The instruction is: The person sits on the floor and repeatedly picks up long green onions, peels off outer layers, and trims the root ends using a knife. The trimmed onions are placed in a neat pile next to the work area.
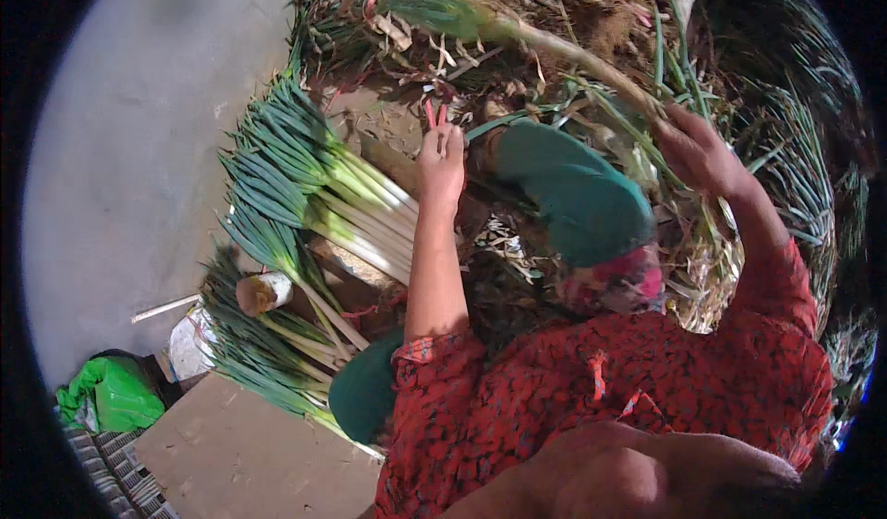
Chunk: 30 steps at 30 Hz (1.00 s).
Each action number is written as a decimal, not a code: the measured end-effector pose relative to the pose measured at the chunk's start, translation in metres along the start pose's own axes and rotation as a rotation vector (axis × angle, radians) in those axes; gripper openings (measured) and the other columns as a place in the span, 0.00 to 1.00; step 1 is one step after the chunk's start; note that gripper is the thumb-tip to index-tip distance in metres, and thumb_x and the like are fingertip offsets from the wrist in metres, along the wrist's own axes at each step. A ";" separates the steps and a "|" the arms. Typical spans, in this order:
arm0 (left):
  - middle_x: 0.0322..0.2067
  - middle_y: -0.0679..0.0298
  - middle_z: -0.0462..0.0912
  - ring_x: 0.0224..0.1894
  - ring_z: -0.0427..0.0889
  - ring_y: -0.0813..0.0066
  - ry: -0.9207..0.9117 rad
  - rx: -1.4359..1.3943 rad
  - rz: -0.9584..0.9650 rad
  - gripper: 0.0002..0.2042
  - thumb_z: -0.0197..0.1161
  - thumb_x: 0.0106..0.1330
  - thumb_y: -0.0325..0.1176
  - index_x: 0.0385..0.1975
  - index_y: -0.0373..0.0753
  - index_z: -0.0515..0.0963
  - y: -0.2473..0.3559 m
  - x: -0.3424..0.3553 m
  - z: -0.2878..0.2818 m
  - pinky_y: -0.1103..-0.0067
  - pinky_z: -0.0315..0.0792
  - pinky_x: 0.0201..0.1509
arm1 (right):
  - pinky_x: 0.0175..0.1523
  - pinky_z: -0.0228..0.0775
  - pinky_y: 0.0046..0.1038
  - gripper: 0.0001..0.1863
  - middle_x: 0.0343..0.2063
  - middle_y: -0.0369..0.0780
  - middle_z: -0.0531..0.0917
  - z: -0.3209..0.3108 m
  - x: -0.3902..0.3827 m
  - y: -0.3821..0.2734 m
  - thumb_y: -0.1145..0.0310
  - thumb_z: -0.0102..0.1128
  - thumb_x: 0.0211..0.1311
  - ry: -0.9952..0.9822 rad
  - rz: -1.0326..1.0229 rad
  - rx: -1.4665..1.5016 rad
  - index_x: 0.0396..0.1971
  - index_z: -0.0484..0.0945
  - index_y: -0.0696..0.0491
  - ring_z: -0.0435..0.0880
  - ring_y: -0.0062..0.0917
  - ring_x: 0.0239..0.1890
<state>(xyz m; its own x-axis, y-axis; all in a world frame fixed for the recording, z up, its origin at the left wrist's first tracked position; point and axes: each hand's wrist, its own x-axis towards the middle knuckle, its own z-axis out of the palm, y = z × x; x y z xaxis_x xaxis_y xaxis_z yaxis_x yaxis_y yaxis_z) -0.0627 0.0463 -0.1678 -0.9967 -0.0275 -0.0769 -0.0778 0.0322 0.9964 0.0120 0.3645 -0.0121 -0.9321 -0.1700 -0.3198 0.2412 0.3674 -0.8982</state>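
My right hand [698, 154] is closed around the pale end of a long green onion stalk [577, 55]. The stalk slants up and to the left, and its green leaves are smeared by motion. My left hand [441, 163] is closed, its arm stretched forward. Out of its fingers stick two pink-red prongs [435, 112]; I cannot tell what they belong to. Left of that forearm lies a row of cleaned green onions [356, 191], leaves to the left and white stems to the right. More bundled green onions [277, 362] lie nearer me.
Loose stalks and dry peelings [462, 57] heap up ahead. More green onions [804, 149] are piled at the right. A stubby round block [263, 293], a flat brown board [249, 454] and a green plastic bag [111, 394] are at the left. My green-covered knees flank the work area.
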 end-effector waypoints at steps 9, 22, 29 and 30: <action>0.35 0.61 0.74 0.37 0.73 0.69 -0.312 -0.964 -0.418 0.16 0.49 0.62 0.42 0.40 0.36 0.68 0.035 -0.050 0.087 0.73 0.68 0.43 | 0.25 0.59 0.24 0.18 0.19 0.34 0.69 0.015 -0.163 0.064 0.58 0.48 0.59 -0.110 0.219 -0.163 0.40 0.67 0.58 0.65 0.16 0.23; 0.39 0.63 0.72 0.41 0.71 0.69 -0.418 -0.658 -0.102 0.23 0.61 0.53 0.43 0.44 0.38 0.65 0.110 -0.114 0.132 0.73 0.67 0.43 | 0.38 0.67 0.24 0.18 0.30 0.41 0.75 0.055 -0.081 0.067 0.65 0.56 0.52 0.321 -0.429 0.140 0.40 0.69 0.60 0.74 0.24 0.32; 0.39 0.63 0.71 0.40 0.71 0.71 -0.349 -0.595 -0.019 0.20 0.58 0.56 0.39 0.45 0.35 0.65 0.123 -0.125 0.138 0.73 0.66 0.43 | 0.31 0.65 0.25 0.12 0.21 0.41 0.76 0.052 -0.056 0.023 0.66 0.59 0.50 0.328 -0.635 -0.051 0.26 0.70 0.59 0.73 0.21 0.24; 0.39 0.63 0.71 0.40 0.71 0.71 -0.315 -0.581 -0.028 0.19 0.57 0.57 0.39 0.44 0.35 0.65 0.123 -0.125 0.139 0.74 0.67 0.43 | 0.30 0.65 0.25 0.12 0.21 0.41 0.76 0.050 -0.056 0.024 0.66 0.58 0.50 0.308 -0.644 -0.050 0.27 0.70 0.59 0.73 0.21 0.23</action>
<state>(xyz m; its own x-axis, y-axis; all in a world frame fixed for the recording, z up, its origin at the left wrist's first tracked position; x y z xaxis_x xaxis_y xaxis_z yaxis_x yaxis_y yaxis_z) 0.0489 0.1923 -0.0405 -0.9610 0.2758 -0.0218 -0.1658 -0.5111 0.8434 0.0832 0.3364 -0.0308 -0.9208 -0.1044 0.3759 -0.3888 0.3235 -0.8627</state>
